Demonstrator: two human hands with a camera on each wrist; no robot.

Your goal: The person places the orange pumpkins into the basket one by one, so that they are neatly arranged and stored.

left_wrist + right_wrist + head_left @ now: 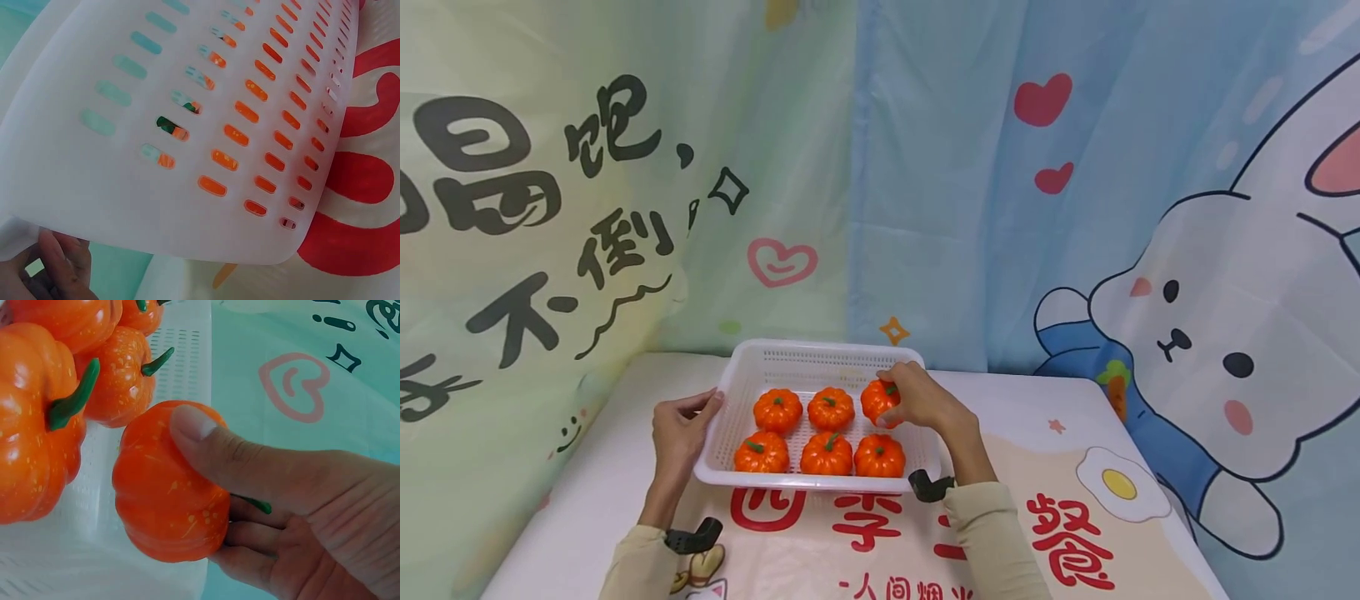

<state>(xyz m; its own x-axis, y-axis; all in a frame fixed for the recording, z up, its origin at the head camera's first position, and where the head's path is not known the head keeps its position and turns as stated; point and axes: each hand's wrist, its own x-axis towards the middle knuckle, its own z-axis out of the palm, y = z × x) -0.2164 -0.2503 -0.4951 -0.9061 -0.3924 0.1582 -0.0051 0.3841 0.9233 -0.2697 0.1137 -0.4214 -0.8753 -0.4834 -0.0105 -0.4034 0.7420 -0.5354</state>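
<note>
A white perforated plastic basket [805,351] stands on the table with several small orange pumpkins in two rows. My right hand [925,400] grips the pumpkin [876,402] at the back right of the basket. In the right wrist view the thumb lies across that pumpkin [169,487], with the fingers behind it and its green stem toward the palm. My left hand [681,433] pinches the basket's left rim; in the left wrist view its thumb and fingers [59,262] sit at the rim's corner. Other pumpkins [827,454] rest on the basket floor.
A printed cloth [1060,542] with red lettering and a fried egg picture covers the table. Behind it hangs a curtain [940,250] with a cartoon rabbit and hearts. Black wrist straps [695,537] sit on both wrists.
</note>
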